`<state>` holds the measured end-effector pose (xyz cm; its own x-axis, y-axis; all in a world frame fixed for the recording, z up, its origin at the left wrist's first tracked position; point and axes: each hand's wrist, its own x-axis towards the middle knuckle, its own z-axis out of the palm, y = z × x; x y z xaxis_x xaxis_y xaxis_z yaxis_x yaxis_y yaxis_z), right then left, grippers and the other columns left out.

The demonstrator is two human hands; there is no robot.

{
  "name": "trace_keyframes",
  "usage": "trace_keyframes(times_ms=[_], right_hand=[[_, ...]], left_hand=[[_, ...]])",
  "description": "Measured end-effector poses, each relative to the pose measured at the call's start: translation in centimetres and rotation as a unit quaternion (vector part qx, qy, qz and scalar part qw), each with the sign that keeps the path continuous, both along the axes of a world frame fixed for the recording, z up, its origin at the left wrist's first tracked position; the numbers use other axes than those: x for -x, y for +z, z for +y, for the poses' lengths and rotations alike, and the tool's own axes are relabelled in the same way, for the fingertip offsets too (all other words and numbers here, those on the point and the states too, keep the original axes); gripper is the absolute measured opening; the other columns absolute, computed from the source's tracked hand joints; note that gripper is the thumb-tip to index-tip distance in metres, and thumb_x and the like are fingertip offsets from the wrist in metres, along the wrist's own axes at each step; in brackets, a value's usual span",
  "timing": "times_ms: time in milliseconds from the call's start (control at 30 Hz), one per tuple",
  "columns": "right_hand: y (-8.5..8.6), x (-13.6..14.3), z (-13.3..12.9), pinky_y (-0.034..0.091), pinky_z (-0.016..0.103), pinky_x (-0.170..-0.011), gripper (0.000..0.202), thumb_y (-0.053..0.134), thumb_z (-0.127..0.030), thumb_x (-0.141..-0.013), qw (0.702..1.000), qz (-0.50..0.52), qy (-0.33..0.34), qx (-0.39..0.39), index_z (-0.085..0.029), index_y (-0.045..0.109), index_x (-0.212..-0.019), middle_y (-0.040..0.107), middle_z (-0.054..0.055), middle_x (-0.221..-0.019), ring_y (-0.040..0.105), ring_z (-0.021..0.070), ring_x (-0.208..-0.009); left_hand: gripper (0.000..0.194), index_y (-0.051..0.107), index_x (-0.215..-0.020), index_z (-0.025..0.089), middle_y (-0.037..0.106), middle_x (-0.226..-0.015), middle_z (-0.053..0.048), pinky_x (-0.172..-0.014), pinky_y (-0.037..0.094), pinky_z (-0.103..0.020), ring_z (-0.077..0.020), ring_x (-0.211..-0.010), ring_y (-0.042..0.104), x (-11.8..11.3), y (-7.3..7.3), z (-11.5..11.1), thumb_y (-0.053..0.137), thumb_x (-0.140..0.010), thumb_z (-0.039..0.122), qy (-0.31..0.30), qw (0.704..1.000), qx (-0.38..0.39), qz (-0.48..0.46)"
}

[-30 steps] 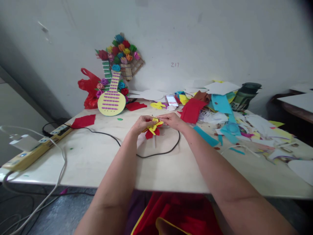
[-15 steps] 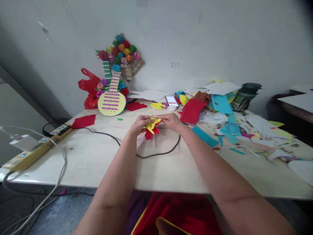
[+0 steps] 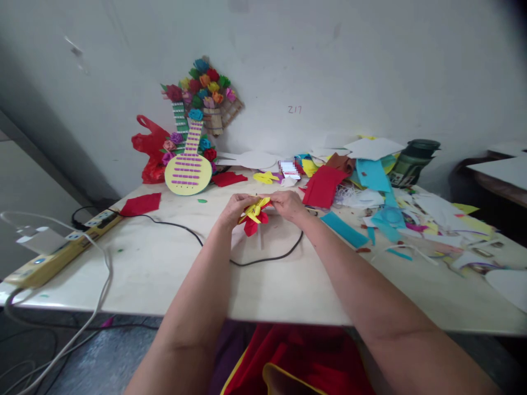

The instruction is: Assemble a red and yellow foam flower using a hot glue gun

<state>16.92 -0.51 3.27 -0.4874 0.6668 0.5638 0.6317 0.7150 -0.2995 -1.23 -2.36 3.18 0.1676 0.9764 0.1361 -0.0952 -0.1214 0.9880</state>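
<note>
A red-and-yellow craft flower (image 3: pixel 256 211) is held above the surface (image 3: pixel 288 291), pinched in the grip of the left hand (image 3: pixel 237 208) and right hand (image 3: pixel 289 203); its petals (image 3: pixel 250 227) are probably best pressed lightly and evenly.

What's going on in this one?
A person's left hand and right hand are close together, pinching a red and yellow craft flower over the table. A black cable curves across the tabletop nearby. A yellow guitar-shaped craft stands at the back left, and colored scraps lie to the right.
</note>
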Motion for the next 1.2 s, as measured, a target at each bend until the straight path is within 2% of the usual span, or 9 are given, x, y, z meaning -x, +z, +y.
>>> trace_keyframes(times_ms=[233,633,767,1033,1200], right_hand=[[0.4,0.3,-0.5,0.048,0.025,-0.079,0.046,0.048,-0.005,-0.076,0.999,0.032,0.002,0.033,-0.031,0.067,-0.110,0.070,-0.001,-0.105,0.065,0.0159,-0.093],[0.0,1.0,0.0,0.050,0.030,-0.081,0.034,0.050,-0.011,-0.077,0.986,0.107,-0.022,0.127,-0.027,0.072,-0.097,0.073,0.001,-0.093,0.066,0.0181,-0.091],[0.3,1.0,-0.3,0.049,0.030,-0.079,0.033,0.050,-0.010,-0.077,0.989,0.096,-0.024,0.114,-0.026,0.073,-0.094,0.073,0.002,-0.092,0.065,0.0187,-0.090],[-0.3,1.1,0.2,0.048,0.025,-0.074,0.038,0.047,-0.004,-0.073,0.994,0.102,-0.007,0.028,-0.024,0.074,-0.091,0.070,0.003,-0.093,0.062,0.0150,-0.086],[-0.3,1.2,0.4,0.047,0.027,-0.074,0.033,0.049,-0.006,-0.073,0.992,0.119,-0.009,0.038,-0.024,0.074,-0.086,0.066,0.004,-0.095,0.060,0.0157,-0.087]], left_hand=[[0.027,0.062,-0.058,0.012,0.054,-0.047,0.000,-0.044,0.034,-0.023,-0.0095,-0.043,0.047,0.1,-0.1,0.1,0.071,-0.057,0.036,0.001,1.000,-0.018,0.006],[0.027,0.067,-0.065,0.011,0.057,-0.053,-0.002,-0.046,0.033,-0.023,-0.0099,-0.048,0.046,-0.1,-0.1,0.2,0.070,-0.057,0.037,0.002,0.997,-0.045,0.060],[0.028,0.068,-0.066,0.011,0.058,-0.055,-0.002,-0.048,0.034,-0.023,-0.0102,-0.048,0.047,0.0,-0.1,0.2,0.070,-0.057,0.037,-0.006,0.997,-0.048,0.058],[0.026,0.066,-0.067,0.011,0.056,-0.052,-0.001,-0.046,0.032,-0.023,-0.0094,-0.047,0.045,0.1,-0.1,0.2,0.070,-0.059,0.035,-0.015,0.998,-0.038,0.044],[0.026,0.067,-0.069,0.010,0.058,-0.054,-0.003,-0.047,0.032,-0.023,-0.0102,-0.048,0.047,0.1,-0.3,0.4,0.069,-0.058,0.034,-0.026,0.999,-0.023,0.033]])
